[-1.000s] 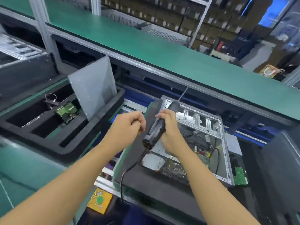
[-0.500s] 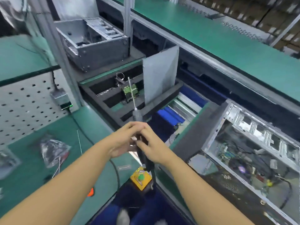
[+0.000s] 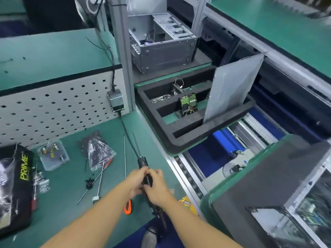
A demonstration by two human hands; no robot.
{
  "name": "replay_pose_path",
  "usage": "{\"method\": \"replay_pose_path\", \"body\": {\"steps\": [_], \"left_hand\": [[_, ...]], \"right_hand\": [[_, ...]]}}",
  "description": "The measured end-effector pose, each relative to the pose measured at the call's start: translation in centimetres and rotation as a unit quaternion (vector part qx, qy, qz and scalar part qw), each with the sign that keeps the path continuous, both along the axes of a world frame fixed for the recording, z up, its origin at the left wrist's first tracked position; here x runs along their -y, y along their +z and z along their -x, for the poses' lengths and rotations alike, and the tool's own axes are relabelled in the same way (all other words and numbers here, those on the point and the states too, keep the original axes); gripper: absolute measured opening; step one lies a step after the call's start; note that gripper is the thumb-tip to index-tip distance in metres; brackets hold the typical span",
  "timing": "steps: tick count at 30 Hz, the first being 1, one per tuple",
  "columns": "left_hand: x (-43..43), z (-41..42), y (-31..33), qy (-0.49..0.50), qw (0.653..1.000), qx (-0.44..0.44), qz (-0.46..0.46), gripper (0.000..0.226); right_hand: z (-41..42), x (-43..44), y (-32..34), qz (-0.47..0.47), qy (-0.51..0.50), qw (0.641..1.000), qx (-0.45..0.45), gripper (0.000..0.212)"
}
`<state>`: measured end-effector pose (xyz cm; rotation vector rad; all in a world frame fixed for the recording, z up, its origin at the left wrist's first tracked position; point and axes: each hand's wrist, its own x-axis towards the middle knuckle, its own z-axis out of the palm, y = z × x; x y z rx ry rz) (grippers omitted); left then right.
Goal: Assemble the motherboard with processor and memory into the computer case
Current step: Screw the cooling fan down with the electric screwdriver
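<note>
Left hand [image 3: 135, 180] and right hand [image 3: 158, 187] are gripping the electric screwdriver [image 3: 142, 162] over the bench [image 3: 62, 190]; the computer case [image 3: 304, 190] is lying apart, rightward. Screw-fastening is seemingly pending, calling for carrying the bit there

**Fig.** Green bench mat [image 3: 68, 194], as I see it through the head camera. Lying on it, left to right:
- a black PRIME package [image 3: 16, 185]
- a clear box of small fittings [image 3: 53, 154]
- a clear bag of dark parts [image 3: 97, 151]
- a thin metal rod [image 3: 124, 154]
- an orange-handled tool [image 3: 128, 208]

Right of the bench, a dark pallet [image 3: 268, 176] carries the computer case [image 3: 315, 208].
</note>
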<state>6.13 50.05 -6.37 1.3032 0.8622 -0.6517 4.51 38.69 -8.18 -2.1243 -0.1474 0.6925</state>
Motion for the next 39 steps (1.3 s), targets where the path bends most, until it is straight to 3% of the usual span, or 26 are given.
{"method": "replay_pose_path", "body": {"steps": [4,8,11,15,17,19,23,30,35,39], "left_hand": [[-0.1,-0.9,-1.7,0.025,0.992,0.05,-0.109,0.016],[-0.8,-1.3,-2.6,-0.045,0.982,0.068,-0.172,0.021],[-1.2,-1.6,-3.0,-0.119,0.969,0.072,-0.202,0.032],[-1.2,-1.4,-2.9,-0.21,0.915,0.089,-0.334,0.046],[-0.8,-1.4,-2.3,-0.22,0.876,0.164,-0.397,0.041],[0.3,-1.5,-1.3,-0.222,0.864,0.246,-0.379,0.033],[4.3,-2.3,1.3,-0.236,0.879,0.307,-0.277,0.029],[16.6,-2.6,4.5,-0.383,0.826,0.374,-0.173,0.03],[23.3,0.2,4.7,-0.478,0.749,0.429,-0.162,0.029],[25.8,3.1,5.2,-0.52,0.688,0.469,-0.192,0.026]], "right_hand": [[-0.6,-2.2,-2.4,0.003,-0.029,1.0,0.004,0.034],[-0.9,-3.7,-3.9,0.029,-0.044,0.999,-0.007,0.038],[-1.2,-4.0,-3.9,0.028,-0.01,0.997,-0.072,0.057],[-1.2,-2.6,-3.1,0.066,0.06,0.991,-0.103,0.072],[-0.9,-1.3,-2.6,0.052,0.056,0.993,-0.092,0.071],[-0.7,0.6,-1.7,0.042,0.045,0.993,-0.098,0.069],[-0.1,5.3,0.8,0.031,-0.034,0.994,-0.098,0.068],[3.9,16.7,6.0,0.066,-0.198,0.977,-0.049,0.05],[9.7,23.5,8.0,0.127,-0.276,0.953,-0.004,0.053],[14.3,26.8,7.6,0.157,-0.283,0.946,0.006,0.056]]}}
